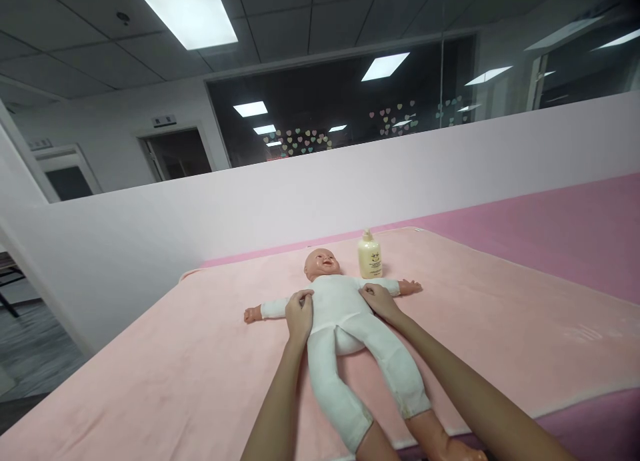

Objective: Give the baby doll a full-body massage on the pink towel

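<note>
The pink blanket's (200, 354) near edge passes under the doll's (336, 304) lower legs; the frame crops its feet. Left hand (300, 309) and right hand (381, 300) curl against its torso; whether they pinch cloth, I cannot tell. Beyond, a bottle (370, 258) stands before the white wall (300, 204).

The doll's (333, 308) matt cloth body meets a smooth, glossy plastic-looking head (321, 264).

a doll (335, 304) with a white body and peach-brown head (314, 264), hands (410, 287) and feet (457, 450); a pale yellow bottle (370, 256) with dark print; a light pink blanket (200, 341) edged in off-white; a deeper pink surface (560, 231); a white wall (250, 214); a near-black window (305, 91) scattered with pastel pink, yellow and green hearts (371, 115).
</note>
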A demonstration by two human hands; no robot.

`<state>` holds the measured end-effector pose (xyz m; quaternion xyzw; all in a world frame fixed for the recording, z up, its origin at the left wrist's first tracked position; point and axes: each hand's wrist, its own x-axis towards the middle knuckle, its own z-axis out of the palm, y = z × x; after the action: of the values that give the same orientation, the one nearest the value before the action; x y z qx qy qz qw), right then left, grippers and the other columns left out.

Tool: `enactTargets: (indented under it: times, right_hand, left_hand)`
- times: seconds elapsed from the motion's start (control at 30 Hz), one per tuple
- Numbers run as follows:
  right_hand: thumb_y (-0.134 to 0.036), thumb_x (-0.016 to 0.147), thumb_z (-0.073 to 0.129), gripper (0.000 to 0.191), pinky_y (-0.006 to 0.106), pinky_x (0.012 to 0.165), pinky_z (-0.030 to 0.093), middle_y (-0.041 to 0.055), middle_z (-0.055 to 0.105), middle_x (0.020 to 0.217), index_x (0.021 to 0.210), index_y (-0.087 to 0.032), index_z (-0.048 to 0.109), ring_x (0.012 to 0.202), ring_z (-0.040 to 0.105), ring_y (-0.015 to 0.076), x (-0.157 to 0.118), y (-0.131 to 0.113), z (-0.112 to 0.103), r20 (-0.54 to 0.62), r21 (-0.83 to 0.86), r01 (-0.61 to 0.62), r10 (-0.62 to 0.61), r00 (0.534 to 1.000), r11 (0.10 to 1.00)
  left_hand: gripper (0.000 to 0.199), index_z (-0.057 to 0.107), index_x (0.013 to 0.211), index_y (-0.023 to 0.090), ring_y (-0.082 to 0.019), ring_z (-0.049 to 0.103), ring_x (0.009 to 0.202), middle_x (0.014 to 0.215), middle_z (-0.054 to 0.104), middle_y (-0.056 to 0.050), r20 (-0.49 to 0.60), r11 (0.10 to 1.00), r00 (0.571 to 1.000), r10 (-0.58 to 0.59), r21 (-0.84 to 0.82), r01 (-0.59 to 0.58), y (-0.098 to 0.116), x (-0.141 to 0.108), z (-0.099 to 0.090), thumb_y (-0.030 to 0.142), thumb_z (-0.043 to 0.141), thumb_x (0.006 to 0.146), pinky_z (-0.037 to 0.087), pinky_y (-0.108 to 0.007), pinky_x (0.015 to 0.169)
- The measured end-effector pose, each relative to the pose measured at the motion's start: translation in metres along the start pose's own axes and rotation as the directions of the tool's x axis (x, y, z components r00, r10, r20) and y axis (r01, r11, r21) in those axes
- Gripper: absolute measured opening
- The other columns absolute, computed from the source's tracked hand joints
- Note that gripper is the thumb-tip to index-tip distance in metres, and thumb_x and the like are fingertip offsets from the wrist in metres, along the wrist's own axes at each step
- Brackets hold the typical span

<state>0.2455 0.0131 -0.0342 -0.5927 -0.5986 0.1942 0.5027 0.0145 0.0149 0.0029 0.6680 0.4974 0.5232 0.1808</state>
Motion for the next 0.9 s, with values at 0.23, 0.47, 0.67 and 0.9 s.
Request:
enactTargets:
  times: [0.23,0.47,0.67,0.9]
  right_hand:
    - [-0.033,0.075,0.045,0.023,0.025,0.060,0.033,0.0015,0.059,0.063,0.059,-0.018,0.051,0.063,0.051,0.0159,-0.0023,-0.0010,-0.0011,0.022,-0.009,-0.004,0.004,1.000,1.000]
    - [-0.033,0.076,0.043,0.024,0.026,0.061,0.032,0.0022,0.059,0.064,0.059,-0.018,0.052,0.066,0.052,0.0169,-0.0028,0.0000,-0.0009,0.024,-0.045,0.005,-0.004,1.000,0.999]
    - [-0.035,0.076,0.042,0.025,0.026,0.059,0.032,0.0019,0.057,0.063,0.059,-0.018,0.051,0.065,0.051,0.0167,-0.0051,-0.0040,-0.0023,0.031,-0.038,-0.007,0.008,0.999,0.999]
    - [-0.034,0.075,0.042,0.024,0.026,0.059,0.032,0.0021,0.058,0.063,0.059,-0.018,0.052,0.063,0.050,0.0164,-0.0036,-0.0028,-0.0019,0.032,-0.030,0.004,-0.003,0.999,1.000]
  left_hand:
    - [0.023,0.067,0.083,0.018,-0.018,0.060,0.090,0.093,0.068,-0.005,0.007,1.000,1.000,-0.014,-0.003,0.014,0.0012,-0.0005,0.0003,0.018,0.044,0.078,0.045,-0.034,0.086]
    - [0.024,0.067,0.084,0.017,-0.019,0.059,0.089,0.093,0.067,-0.006,0.017,1.000,1.000,-0.012,0.007,0.012,0.0008,-0.0019,0.0004,0.018,0.044,0.078,0.044,-0.034,0.085]
    - [0.024,0.067,0.084,0.017,-0.019,0.059,0.090,0.093,0.067,-0.006,0.016,1.000,1.000,-0.023,0.015,0.022,-0.0007,-0.0013,0.0013,0.017,0.044,0.078,0.043,-0.034,0.086]
    - [0.024,0.067,0.083,0.017,-0.018,0.059,0.089,0.092,0.067,-0.006,0.013,1.000,1.000,-0.022,0.009,0.022,-0.0007,-0.0004,0.0015,0.017,0.044,0.078,0.043,-0.033,0.085]
